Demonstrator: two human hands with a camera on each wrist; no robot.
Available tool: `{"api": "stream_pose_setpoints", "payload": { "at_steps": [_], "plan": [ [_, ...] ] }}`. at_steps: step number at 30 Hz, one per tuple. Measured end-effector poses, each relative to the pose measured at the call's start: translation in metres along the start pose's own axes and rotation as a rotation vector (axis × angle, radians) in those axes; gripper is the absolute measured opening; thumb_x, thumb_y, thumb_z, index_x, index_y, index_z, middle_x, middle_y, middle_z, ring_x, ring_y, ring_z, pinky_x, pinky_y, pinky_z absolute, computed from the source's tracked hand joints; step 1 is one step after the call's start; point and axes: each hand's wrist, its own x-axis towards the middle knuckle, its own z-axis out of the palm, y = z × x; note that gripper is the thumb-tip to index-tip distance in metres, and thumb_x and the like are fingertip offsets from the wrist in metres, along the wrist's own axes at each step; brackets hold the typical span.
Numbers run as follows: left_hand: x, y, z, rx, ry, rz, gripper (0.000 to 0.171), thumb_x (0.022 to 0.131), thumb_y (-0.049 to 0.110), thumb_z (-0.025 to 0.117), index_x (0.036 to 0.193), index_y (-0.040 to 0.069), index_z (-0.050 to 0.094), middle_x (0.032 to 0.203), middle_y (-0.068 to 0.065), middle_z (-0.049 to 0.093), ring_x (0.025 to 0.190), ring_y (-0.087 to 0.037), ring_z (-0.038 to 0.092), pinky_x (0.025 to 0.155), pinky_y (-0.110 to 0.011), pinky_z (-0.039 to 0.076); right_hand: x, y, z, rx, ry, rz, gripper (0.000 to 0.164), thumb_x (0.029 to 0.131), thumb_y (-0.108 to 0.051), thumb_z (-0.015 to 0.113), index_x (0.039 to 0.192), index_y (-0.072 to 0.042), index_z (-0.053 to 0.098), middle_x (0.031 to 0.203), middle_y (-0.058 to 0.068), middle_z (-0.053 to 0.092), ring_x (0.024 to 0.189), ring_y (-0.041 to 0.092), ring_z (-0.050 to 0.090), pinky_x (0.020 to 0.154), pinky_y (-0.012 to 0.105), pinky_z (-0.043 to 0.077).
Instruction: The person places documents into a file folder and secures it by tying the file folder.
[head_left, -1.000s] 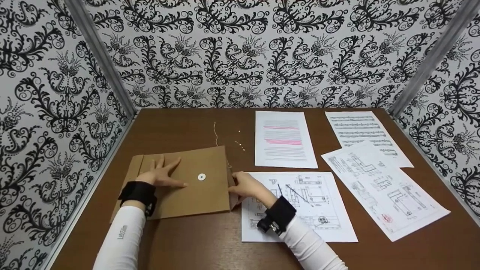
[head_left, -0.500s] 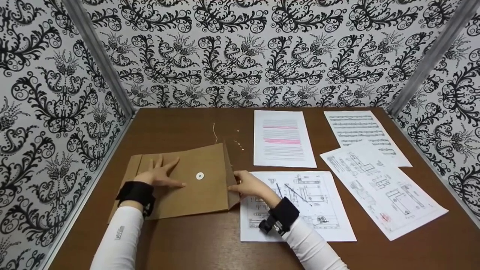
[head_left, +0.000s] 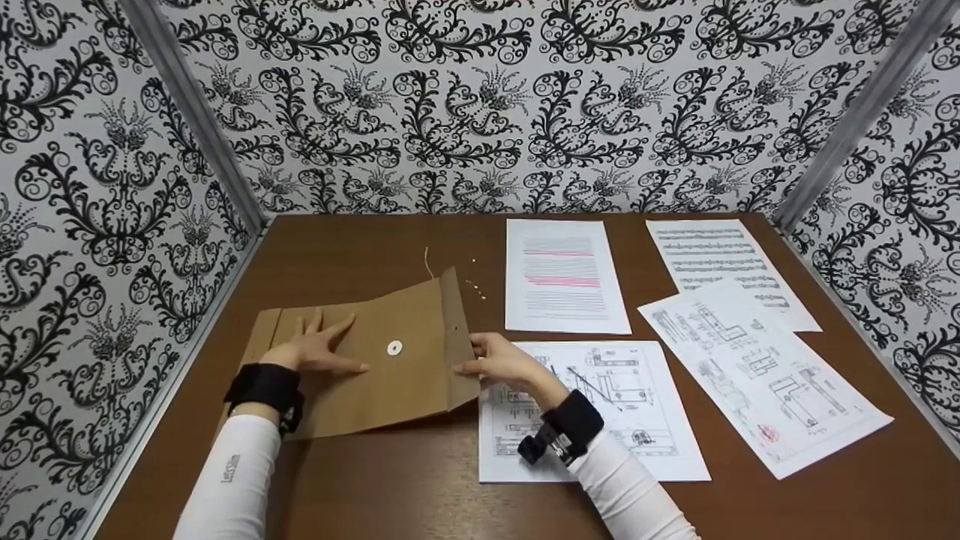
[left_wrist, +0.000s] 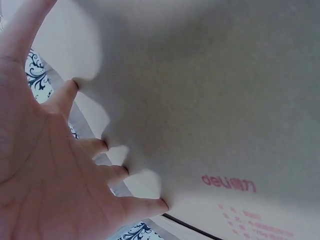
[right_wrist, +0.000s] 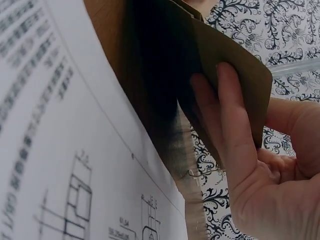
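The envelope (head_left: 397, 390), likely light, is pressed by a splayed left hand (head_left: 316, 352), flap (head_left: 456, 311) aptly pinched by the right hand (head_left: 511, 364).

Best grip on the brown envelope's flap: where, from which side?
Probably the flap's free edge, from the person's right: it is lifted off the table, leaving both faces reachable. The right hand pinches it there; the left hand rests on the envelope.
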Motion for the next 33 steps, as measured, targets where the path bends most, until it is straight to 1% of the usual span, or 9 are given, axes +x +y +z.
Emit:
{"api": "stream_pose_setpoints", "payload": {
  "at_steps": [3, 6, 8, 10, 15, 19, 24, 28, 33],
  "plan": [
    [0.0, -0.001, -0.002, -0.007, 0.009, 0.0, 0.114, 0.081, 0.067, 0.073, 0.166, 0.021, 0.013, 0.168, -0.033, -0.015, 0.152, -0.061, -0.018, 0.11, -0.088, 0.007, 0.001, -0.002, 0.0, 0.048, -0.002, 0.012, 0.042, 0.093, -0.001, 0.066, 0.133, 0.006, 0.056, 0.117, 0.019, 0.073, 0.075, 0.007, 0.067, 0.055, 0.021, 0.055],
    [0.001, -0.002, -0.002, -0.006, 0.018, 0.004, 0.114, 0.081, 0.067, 0.073, 0.166, 0.021, 0.012, 0.168, -0.032, -0.014, 0.152, -0.06, -0.018, 0.11, -0.088, 0.006, 0.002, -0.003, 0.0, 0.08, -0.003, 0.017, 0.045, 0.093, 0.0, 0.066, 0.136, 0.006, 0.054, 0.126, 0.025, 0.07, 0.08, 0.007, 0.069, 0.066, 0.022, 0.059],
    [0.001, -0.003, -0.002, -0.002, 0.029, 0.008, 0.115, 0.081, 0.068, 0.073, 0.166, 0.021, 0.012, 0.168, -0.032, -0.013, 0.152, -0.06, -0.016, 0.11, -0.088, 0.007, 0.002, -0.004, 0.0, 0.107, -0.008, 0.018, 0.046, 0.093, 0.001, 0.065, 0.137, 0.007, 0.053, 0.127, 0.025, 0.069, 0.081, 0.007, 0.07, 0.073, 0.024, 0.061],
    [0.001, -0.004, -0.001, 0.002, 0.041, 0.012, 0.116, 0.08, 0.069, 0.073, 0.166, 0.02, 0.013, 0.168, -0.033, -0.012, 0.152, -0.061, -0.015, 0.109, -0.088, 0.007, 0.002, -0.004, 0.001, 0.148, -0.018, 0.02, 0.047, 0.093, 0.002, 0.065, 0.138, 0.006, 0.052, 0.122, 0.021, 0.072, 0.081, 0.007, 0.071, 0.075, 0.025, 0.062],
    [-0.001, -0.007, 0.001, -0.008, 0.066, 0.025, 0.117, 0.079, 0.07, 0.073, 0.165, 0.015, 0.015, 0.168, -0.034, -0.008, 0.153, -0.062, -0.011, 0.11, -0.088, 0.007, 0.004, -0.002, 0.001, 0.242, -0.062, 0.0, 0.05, 0.093, 0.006, 0.062, 0.142, 0.006, 0.049, 0.103, -0.001, 0.075, 0.079, 0.008, 0.073, 0.073, 0.026, 0.062],
    [-0.005, -0.004, 0.002, -0.014, 0.083, 0.043, 0.112, 0.084, 0.067, 0.071, 0.165, 0.011, 0.019, 0.167, -0.036, -0.003, 0.153, -0.062, -0.007, 0.113, -0.085, 0.01, 0.004, -0.001, 0.002, 0.275, -0.076, -0.014, 0.051, 0.094, 0.006, 0.061, 0.143, 0.005, 0.048, 0.099, -0.004, 0.073, 0.079, 0.01, 0.073, 0.071, 0.029, 0.063],
    [-0.013, 0.012, 0.004, -0.029, 0.106, 0.099, 0.096, 0.094, 0.059, 0.063, 0.162, 0.004, 0.023, 0.165, -0.04, 0.007, 0.152, -0.063, 0.004, 0.118, -0.079, 0.016, 0.003, -0.002, 0.003, 0.282, -0.069, -0.023, 0.061, 0.093, 0.006, 0.062, 0.15, 0.001, 0.041, 0.109, 0.002, 0.072, 0.082, 0.011, 0.072, 0.073, 0.033, 0.063],
    [-0.017, 0.031, 0.006, -0.068, 0.127, 0.143, 0.085, 0.101, 0.054, 0.055, 0.163, 0.006, 0.023, 0.166, -0.038, 0.011, 0.153, -0.061, 0.01, 0.12, -0.075, 0.017, 0.002, -0.003, 0.003, 0.283, -0.067, -0.034, 0.07, 0.092, 0.006, 0.061, 0.156, -0.003, 0.035, 0.121, 0.01, 0.069, 0.085, 0.012, 0.072, 0.073, 0.035, 0.064],
    [-0.02, 0.056, 0.01, -0.106, 0.15, 0.201, 0.08, 0.104, 0.053, 0.048, 0.163, 0.006, 0.022, 0.166, -0.036, 0.015, 0.154, -0.057, 0.014, 0.122, -0.072, 0.018, -0.001, -0.006, 0.006, 0.278, -0.066, -0.04, 0.071, 0.092, 0.005, 0.061, 0.156, -0.004, 0.034, 0.125, 0.014, 0.068, 0.086, 0.013, 0.072, 0.073, 0.036, 0.064]
  ]
}}
